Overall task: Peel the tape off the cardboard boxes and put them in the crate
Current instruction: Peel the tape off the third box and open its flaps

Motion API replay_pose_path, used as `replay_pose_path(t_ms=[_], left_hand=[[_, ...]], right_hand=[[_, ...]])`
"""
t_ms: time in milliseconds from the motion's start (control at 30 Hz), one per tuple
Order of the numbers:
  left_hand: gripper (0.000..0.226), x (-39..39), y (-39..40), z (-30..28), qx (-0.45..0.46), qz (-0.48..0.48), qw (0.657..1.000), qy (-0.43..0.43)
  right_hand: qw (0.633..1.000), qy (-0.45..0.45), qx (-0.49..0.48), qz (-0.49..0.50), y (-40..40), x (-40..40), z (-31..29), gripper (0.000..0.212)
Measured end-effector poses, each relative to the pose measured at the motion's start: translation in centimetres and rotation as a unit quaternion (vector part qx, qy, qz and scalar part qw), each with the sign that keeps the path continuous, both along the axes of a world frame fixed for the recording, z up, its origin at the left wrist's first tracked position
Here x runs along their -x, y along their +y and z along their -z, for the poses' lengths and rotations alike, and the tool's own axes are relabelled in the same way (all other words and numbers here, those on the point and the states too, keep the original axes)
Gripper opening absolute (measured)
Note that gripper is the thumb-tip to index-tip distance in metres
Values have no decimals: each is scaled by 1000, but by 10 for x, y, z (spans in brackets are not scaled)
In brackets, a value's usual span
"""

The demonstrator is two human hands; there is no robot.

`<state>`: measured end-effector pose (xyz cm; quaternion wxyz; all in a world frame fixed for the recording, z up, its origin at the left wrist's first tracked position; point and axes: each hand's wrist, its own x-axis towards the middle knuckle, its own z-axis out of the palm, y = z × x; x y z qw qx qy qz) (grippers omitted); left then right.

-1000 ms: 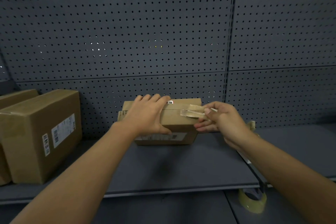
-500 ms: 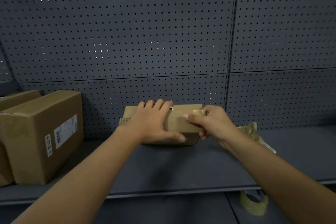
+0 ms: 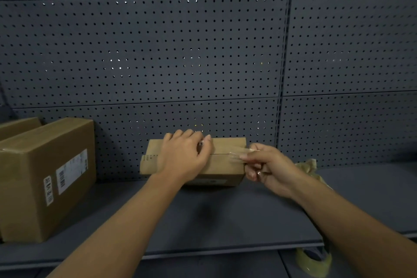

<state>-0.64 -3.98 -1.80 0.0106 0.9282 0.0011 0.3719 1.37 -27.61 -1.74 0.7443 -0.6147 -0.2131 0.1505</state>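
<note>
Yellowish translucent roll of packing tape (image 3: 314,263) sits at the bottom right of the frame, on the lower level below the front edge of the dark grey metal shelf (image 3: 225,216). Two bare forearms reach in from the bottom edge, over the shelf.

Left of frame: large brown cardboard box (image 3: 45,178) stands on the shelf, white barcode labels on its near side. A second brown box (image 3: 17,126) shows partly behind it at the left edge.

Centre of frame: small flat brown cardboard box (image 3: 228,160) rests on the shelf near the back panel, its top seam running left to right. Left hand (image 3: 184,156) lies flat on top of the box, fingers straight and spread, pressing it down, thumb toward the right by a small printed sticker.

Right hand (image 3: 268,167) is just off the box's right end, thumb and forefinger pinching a strip of clear tape (image 3: 237,153); remaining fingers curled. The strip stretches from the pinch leftward to the seam, blurred, its far end on the box top.

Behind the right wrist: crumpled wad of pale used tape (image 3: 308,165) on the shelf.

Back: dark grey perforated metal panel (image 3: 158,52) fills the upper frame.
</note>
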Motion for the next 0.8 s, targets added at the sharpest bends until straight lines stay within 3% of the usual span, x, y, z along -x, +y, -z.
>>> replay_pose_path(t_ms=[100, 200, 300, 400, 467, 533, 600, 700, 800], left_hand=[[50, 0, 6, 1, -3, 9, 1000, -15], [50, 1, 9, 3, 2, 20, 999, -26], [48, 1, 15, 1, 13, 31, 999, -33], [44, 0, 14, -4, 8, 35, 999, -20], [46, -1, 12, -6, -5, 31, 999, -6], [49, -1, 13, -8, -6, 32, 999, -1], [55, -2, 14, -12, -5, 35, 999, 13], [64, 0, 7, -18, -19, 17, 999, 47], [52, 10, -14, -21, -22, -75, 997, 18]], right_hand=[[984, 95, -134, -67, -3, -8, 12, 34], [972, 104, -184, -99, 3, -9, 20, 29], [985, 65, -123, -104, 2, -6, 10, 27], [995, -54, 74, -38, -5, 3, -14, 29], [969, -129, 209, 27, -9, 6, -26, 52], [940, -178, 278, 84, -9, 7, -27, 64], [934, -205, 271, 107, -8, 8, -24, 63], [964, -179, 181, 76, 1, 9, -23, 49], [983, -146, 103, 42, 10, 10, -22, 45]])
